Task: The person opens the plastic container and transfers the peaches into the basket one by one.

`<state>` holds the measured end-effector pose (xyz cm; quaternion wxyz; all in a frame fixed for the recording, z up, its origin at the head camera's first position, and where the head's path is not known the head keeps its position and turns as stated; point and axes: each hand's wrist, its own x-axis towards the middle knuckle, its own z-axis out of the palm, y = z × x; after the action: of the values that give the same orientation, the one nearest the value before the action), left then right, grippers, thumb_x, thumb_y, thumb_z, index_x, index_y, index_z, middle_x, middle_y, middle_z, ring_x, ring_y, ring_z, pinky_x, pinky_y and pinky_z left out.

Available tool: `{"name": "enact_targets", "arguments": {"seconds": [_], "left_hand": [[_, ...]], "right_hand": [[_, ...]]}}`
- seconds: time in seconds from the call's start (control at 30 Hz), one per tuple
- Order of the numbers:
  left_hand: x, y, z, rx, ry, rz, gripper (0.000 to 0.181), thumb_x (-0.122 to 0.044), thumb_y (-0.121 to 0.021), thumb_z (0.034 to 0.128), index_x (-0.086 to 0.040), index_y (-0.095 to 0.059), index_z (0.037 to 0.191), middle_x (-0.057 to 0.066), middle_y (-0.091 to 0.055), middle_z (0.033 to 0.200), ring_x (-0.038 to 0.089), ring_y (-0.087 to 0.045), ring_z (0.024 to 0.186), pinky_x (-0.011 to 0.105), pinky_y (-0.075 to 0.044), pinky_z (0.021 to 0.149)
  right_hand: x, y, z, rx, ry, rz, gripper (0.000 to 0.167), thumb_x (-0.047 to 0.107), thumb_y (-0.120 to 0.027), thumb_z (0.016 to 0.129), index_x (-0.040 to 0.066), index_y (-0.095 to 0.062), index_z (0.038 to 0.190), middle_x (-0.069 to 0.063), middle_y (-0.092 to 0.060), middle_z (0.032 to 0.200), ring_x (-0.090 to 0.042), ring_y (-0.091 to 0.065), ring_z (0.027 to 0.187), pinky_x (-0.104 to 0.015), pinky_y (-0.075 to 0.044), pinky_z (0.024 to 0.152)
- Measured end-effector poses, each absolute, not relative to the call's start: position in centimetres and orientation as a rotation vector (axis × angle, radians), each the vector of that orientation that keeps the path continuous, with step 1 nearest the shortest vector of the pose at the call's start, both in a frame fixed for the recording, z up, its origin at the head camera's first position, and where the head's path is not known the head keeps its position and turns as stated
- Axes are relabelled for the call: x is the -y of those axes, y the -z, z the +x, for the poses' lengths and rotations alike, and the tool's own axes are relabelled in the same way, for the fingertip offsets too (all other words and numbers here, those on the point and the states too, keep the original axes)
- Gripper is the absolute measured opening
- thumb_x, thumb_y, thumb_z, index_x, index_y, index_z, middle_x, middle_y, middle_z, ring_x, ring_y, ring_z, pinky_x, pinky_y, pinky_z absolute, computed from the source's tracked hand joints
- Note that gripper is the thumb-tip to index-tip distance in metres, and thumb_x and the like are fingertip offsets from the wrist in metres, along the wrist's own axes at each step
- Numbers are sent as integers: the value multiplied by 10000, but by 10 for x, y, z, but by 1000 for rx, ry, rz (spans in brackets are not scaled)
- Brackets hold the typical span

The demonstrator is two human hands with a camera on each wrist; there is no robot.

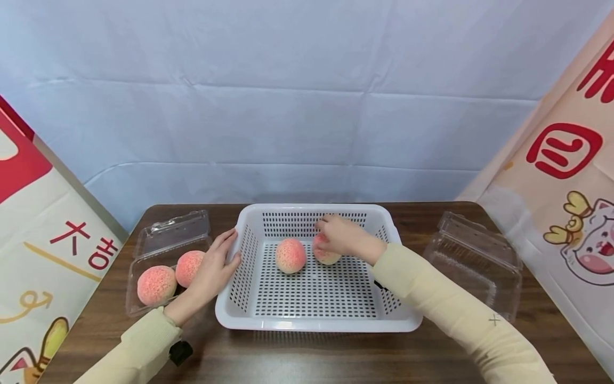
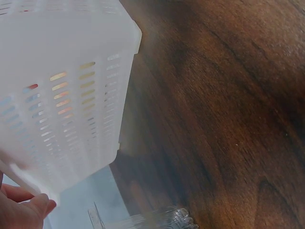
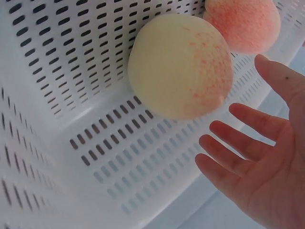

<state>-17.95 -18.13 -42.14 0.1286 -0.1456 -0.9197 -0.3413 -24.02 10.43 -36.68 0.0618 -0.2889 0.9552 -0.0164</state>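
Note:
A white slotted plastic basket stands on the table with two pink-and-cream peaches inside. My left hand holds the basket's left rim; in the left wrist view its fingertips meet the rim's edge. Inside the basket, my right hand is over the right peach, partly covering it in the head view. From the right wrist, that hand has its fingers spread apart beside the pale peach, with a gap between them. The other peach sits to its left.
Left of the basket lies an opened clear plastic clamshell holding two more peaches. Another clear clamshell lies open at the right, partly behind the right sleeve. A pale cloth backdrop hangs behind the wooden table.

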Motion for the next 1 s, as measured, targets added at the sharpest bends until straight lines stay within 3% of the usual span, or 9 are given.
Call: {"name": "enact_targets", "arguments": {"seconds": [0.57, 1.0], "left_hand": [[180, 421, -181, 2679, 986, -417, 498, -61, -538, 859, 118, -403, 1304, 207, -371, 1372, 357, -431, 1191, 496, -401, 917], [180, 421, -181, 2684, 1005, -407, 493, -49, -543, 857, 118, -407, 1301, 198, -372, 1372, 352, -436, 1188, 492, -416, 901]], "right_hand": [[-127, 357, -235, -2913, 97, -903, 401, 289, -596, 875, 11, -572, 1163, -142, -559, 1139, -272, -533, 1059, -394, -451, 864], [-133, 351, -233, -2936, 79, -920, 444, 275, -600, 872, -17, -553, 1203, -169, -544, 1185, -290, -518, 1098, -395, -438, 899]]}}
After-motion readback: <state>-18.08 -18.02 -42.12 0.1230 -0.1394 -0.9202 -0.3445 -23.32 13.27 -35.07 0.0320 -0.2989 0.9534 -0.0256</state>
